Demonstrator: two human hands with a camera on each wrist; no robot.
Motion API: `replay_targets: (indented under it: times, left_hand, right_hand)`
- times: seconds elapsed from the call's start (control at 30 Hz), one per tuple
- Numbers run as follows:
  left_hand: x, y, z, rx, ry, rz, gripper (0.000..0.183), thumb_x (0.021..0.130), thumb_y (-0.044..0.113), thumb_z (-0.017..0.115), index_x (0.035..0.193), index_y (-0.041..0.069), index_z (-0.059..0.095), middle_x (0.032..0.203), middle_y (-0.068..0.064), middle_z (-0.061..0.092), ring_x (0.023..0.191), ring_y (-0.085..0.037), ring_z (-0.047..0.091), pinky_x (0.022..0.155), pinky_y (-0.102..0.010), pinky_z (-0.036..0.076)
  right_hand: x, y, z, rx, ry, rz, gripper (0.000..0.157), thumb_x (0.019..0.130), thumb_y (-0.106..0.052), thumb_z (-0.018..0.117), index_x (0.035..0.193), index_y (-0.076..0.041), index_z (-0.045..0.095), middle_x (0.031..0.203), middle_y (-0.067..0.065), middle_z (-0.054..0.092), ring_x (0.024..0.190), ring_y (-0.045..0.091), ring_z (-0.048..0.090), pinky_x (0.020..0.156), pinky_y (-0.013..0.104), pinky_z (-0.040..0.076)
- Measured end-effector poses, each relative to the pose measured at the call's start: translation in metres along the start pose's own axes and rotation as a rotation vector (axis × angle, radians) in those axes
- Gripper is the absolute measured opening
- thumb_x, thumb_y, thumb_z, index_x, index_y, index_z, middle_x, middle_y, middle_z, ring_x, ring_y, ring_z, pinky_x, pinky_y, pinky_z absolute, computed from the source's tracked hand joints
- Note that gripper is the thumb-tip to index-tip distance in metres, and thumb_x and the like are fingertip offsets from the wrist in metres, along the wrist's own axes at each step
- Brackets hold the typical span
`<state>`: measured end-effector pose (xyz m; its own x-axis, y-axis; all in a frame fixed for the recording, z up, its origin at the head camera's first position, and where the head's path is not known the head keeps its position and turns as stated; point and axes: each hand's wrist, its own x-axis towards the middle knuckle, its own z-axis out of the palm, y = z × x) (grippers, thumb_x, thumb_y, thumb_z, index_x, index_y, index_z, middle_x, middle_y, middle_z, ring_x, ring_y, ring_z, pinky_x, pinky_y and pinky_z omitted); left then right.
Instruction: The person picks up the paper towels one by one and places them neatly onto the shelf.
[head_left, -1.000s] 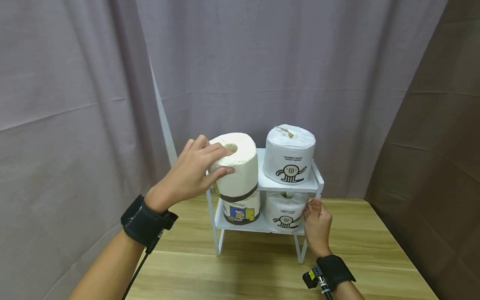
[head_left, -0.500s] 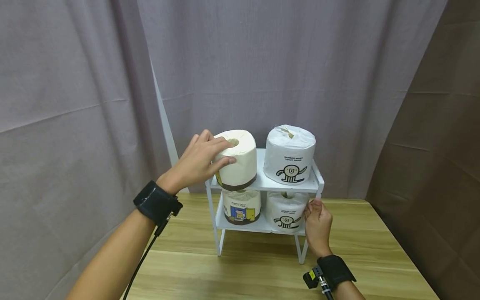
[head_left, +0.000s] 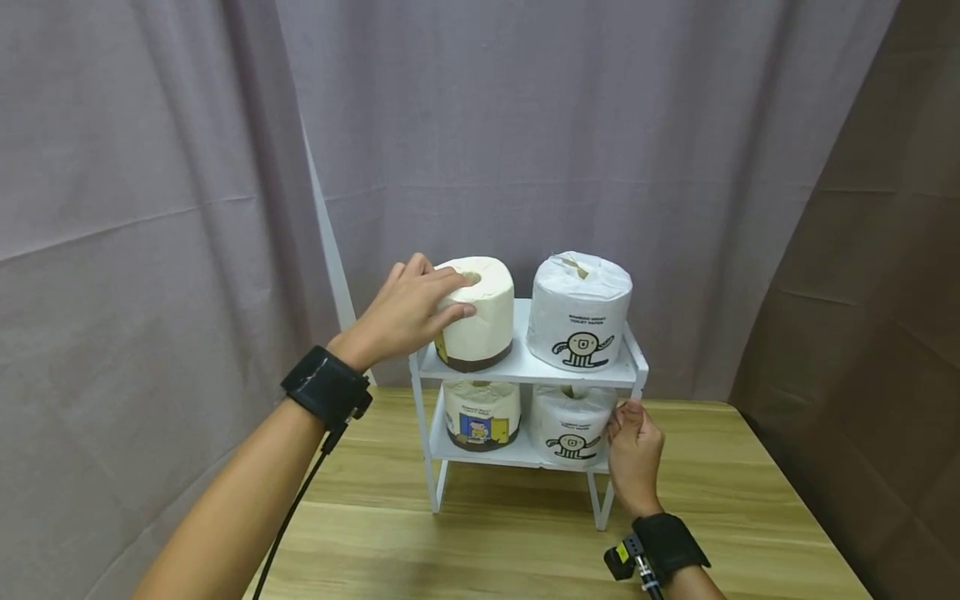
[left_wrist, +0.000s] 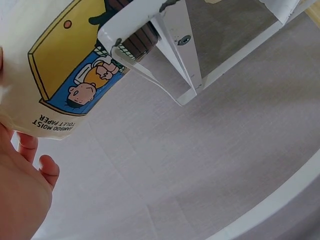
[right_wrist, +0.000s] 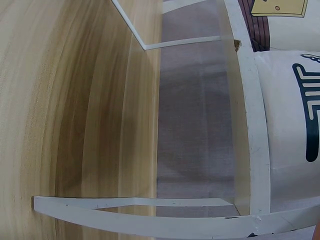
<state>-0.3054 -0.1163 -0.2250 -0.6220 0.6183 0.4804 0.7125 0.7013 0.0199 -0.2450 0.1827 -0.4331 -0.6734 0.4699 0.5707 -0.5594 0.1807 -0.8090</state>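
Observation:
My left hand (head_left: 412,312) grips a cream toilet paper roll (head_left: 491,321) at the left of the upper shelf, thumb against its front and fingers near the core hole. In the left wrist view this wrapped roll (left_wrist: 22,65) shows a cartoon print, and its brown lower edge meets the white rack. My right hand (head_left: 637,454) holds the right upright of the white two-tier rack (head_left: 525,365). Beside the gripped roll stands a white toilet paper roll (head_left: 577,304) with a character print. In the right wrist view my right hand is almost wholly out of frame.
On the lower shelf stand another cream roll (head_left: 482,417) at left and another white roll (head_left: 572,425) at right. The rack rests on a wood-grain table (head_left: 510,550). Grey curtains (head_left: 562,125) hang behind, and a brown cloth (head_left: 862,333) at the right.
My left hand has carried the cream roll up and back, from in front of the rack onto the upper shelf. My right hand has kept its hold on the upright.

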Motion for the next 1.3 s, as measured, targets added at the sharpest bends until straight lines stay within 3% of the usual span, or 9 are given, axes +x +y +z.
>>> replay_targets:
  times: [0.17,0.47,0.9,1.13,1.3]
  left_hand:
    - [0.004,0.002,0.003,-0.020,-0.009,-0.019,0.046,0.108,0.043,0.061,0.147,0.019,0.062,0.141,0.002,0.066,0.103,-0.026,0.045,0.087,-0.043,0.035]
    - [0.005,0.005,0.006,0.039,-0.018,-0.063,0.053,0.105,0.054,0.056,0.147,0.022,0.061,0.144,0.001,0.063,0.108,-0.025,0.046,0.091,-0.044,0.035]
    - [0.015,0.018,0.009,0.148,0.109,-0.132,0.059,0.099,0.068,0.053,0.131,0.022,0.069,0.133,-0.003,0.066,0.110,-0.027,0.052,0.089,-0.044,0.039]
    - [0.028,0.038,0.015,0.212,0.239,-0.270,0.062,0.096,0.072,0.057,0.118,0.016,0.072,0.114,-0.004,0.073,0.100,-0.027,0.056,0.083,-0.043,0.043]
    - [0.037,0.052,0.019,0.359,0.228,-0.321,0.070,0.095,0.077,0.053,0.107,0.011,0.073,0.099,-0.007,0.074,0.089,-0.028,0.059,0.076,-0.042,0.046]
  right_hand:
    - [0.001,-0.001,-0.002,-0.002,0.002,-0.004,0.056,0.117,-0.019,0.035,0.076,0.019,0.039,0.061,-0.013,0.038,0.054,-0.003,0.036,0.054,0.016,0.032]
    - [0.001,-0.001,-0.002,-0.023,0.013,-0.007,0.059,0.117,-0.020,0.037,0.073,0.019,0.039,0.061,-0.012,0.038,0.055,-0.001,0.036,0.055,0.016,0.032]
    - [0.002,0.015,0.003,0.005,0.014,0.029,0.056,0.117,-0.020,0.036,0.075,0.018,0.038,0.062,-0.012,0.037,0.056,-0.002,0.036,0.056,0.016,0.032]
    - [0.004,0.014,0.002,-0.018,0.016,0.004,0.058,0.117,-0.021,0.036,0.073,0.018,0.038,0.060,-0.012,0.037,0.054,-0.001,0.035,0.054,0.017,0.031]
    - [0.005,0.016,0.004,-0.004,0.010,0.006,0.058,0.117,-0.020,0.036,0.074,0.018,0.037,0.061,-0.012,0.036,0.054,0.000,0.035,0.054,0.017,0.031]
